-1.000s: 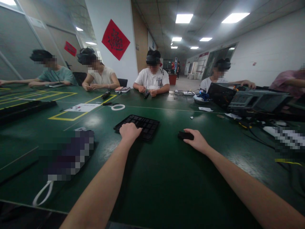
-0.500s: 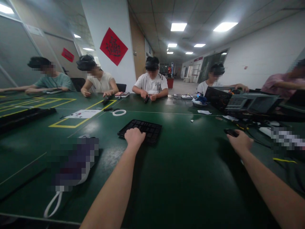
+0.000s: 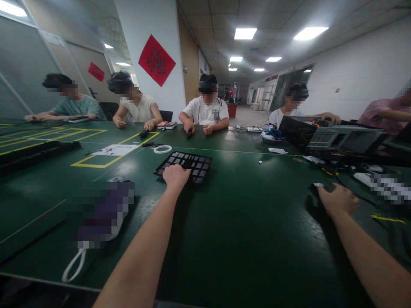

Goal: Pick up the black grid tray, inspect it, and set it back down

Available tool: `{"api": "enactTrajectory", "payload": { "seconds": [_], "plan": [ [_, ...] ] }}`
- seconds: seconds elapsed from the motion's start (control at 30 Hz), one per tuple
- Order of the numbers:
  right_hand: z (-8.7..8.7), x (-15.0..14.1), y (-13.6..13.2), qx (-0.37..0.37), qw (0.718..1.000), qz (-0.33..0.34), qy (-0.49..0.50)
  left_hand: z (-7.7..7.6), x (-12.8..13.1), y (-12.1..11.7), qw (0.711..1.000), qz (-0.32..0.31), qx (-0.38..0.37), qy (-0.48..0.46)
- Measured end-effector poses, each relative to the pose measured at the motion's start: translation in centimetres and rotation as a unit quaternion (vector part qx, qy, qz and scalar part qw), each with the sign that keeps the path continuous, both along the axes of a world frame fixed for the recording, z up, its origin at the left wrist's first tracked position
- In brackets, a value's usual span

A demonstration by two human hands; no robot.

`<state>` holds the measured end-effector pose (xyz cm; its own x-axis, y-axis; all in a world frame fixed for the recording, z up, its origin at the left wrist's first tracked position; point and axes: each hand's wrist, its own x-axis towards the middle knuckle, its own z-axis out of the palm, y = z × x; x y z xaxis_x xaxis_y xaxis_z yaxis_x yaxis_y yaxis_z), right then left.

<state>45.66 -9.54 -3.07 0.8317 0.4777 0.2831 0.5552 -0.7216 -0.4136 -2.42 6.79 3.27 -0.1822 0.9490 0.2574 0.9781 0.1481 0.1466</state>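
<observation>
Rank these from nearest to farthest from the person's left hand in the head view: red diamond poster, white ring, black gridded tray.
1. Black gridded tray, under the left hand.
2. White ring, on the table beyond the tray.
3. Red diamond poster, on the pillar behind.

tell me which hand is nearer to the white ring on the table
Left. The left hand is at the black tray, a little to the right of the white ring and on its near side. The right hand is much farther right, at a small dark object.
</observation>
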Motion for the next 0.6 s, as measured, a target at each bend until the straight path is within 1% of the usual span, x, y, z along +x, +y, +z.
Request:
{"api": "enactTrajectory", "payload": {
  "seconds": [0.07,0.13,0.27,0.4,0.5,0.6],
  "plan": [
    [0.8,-0.8,0.0,-0.008,0.999,-0.003,0.03,0.8,-1.1,1.5,1.0,0.022,-0.014,0.001],
    [1.4,-1.5,0.1,-0.015,0.999,-0.009,0.041,1.4,-2.3,3.0,0.999,0.035,-0.035,0.003],
    [2.0,-2.1,0.4,-0.009,0.998,-0.047,0.051,2.2,-4.0,5.0,0.997,0.043,-0.071,0.009],
    [2.0,-2.3,0.4,0.0,0.996,-0.075,0.053,2.8,-4.5,5.8,0.992,0.043,-0.114,0.004],
    [1.9,-2.1,0.4,-0.005,0.996,-0.078,0.042,3.2,-4.7,6.2,0.989,0.037,-0.142,-0.005],
    [1.8,-1.5,0.6,-0.068,0.993,-0.061,0.074,3.3,-4.9,6.3,0.987,0.03,-0.158,-0.015]
  ]
}}
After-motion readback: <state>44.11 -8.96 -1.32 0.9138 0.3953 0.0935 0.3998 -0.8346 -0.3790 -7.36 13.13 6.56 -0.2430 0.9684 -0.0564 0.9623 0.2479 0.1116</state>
